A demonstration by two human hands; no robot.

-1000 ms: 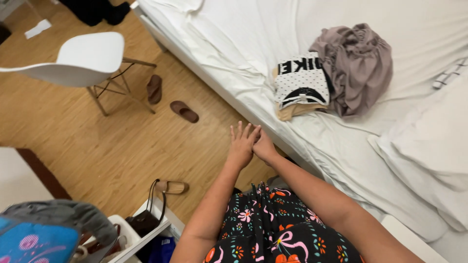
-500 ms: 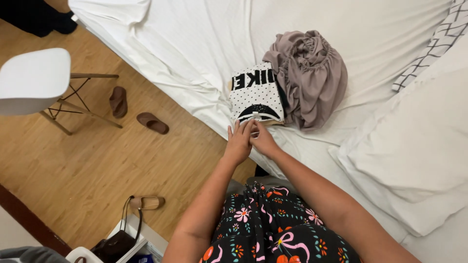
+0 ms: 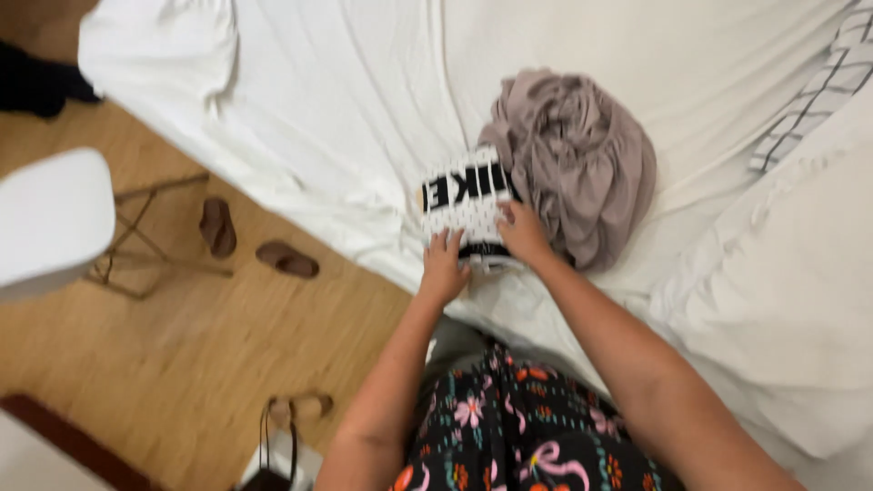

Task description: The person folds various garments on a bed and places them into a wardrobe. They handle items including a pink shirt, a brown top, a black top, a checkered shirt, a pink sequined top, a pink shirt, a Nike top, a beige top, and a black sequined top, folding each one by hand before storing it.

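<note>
On the white bedsheet, near the mattress edge: a folded white garment with small dots and a black band of lettering, lying flat, its far side touching a crumpled heap of mauve-grey cloth. Left hand pressed palm down on the near left corner of the folded garment, fingers spread and pointing up the bed; flat on it rather than closed round it. Right hand laid on the near right side of the same garment, just beside the mauve heap, fingers bent over the edge; whether pinching the fabric or only resting on it, cannot tell through the blur. Both forearms bare, reaching up from the bottom of the view over a black dress printed with pink and orange flowers.

To the right, a thick white duvet bunched up, well apart from the hands, and at the top right corner a white pillow with grey check lines. Left of the bed, wooden floor with a pair of brown slippers lying apart from each other, near the thin metal legs of a white chair. Further down the floor, a dark bag with strap handles at the bottom edge, only partly in view. Dark cloth at the upper left edge, too blurred to name.
</note>
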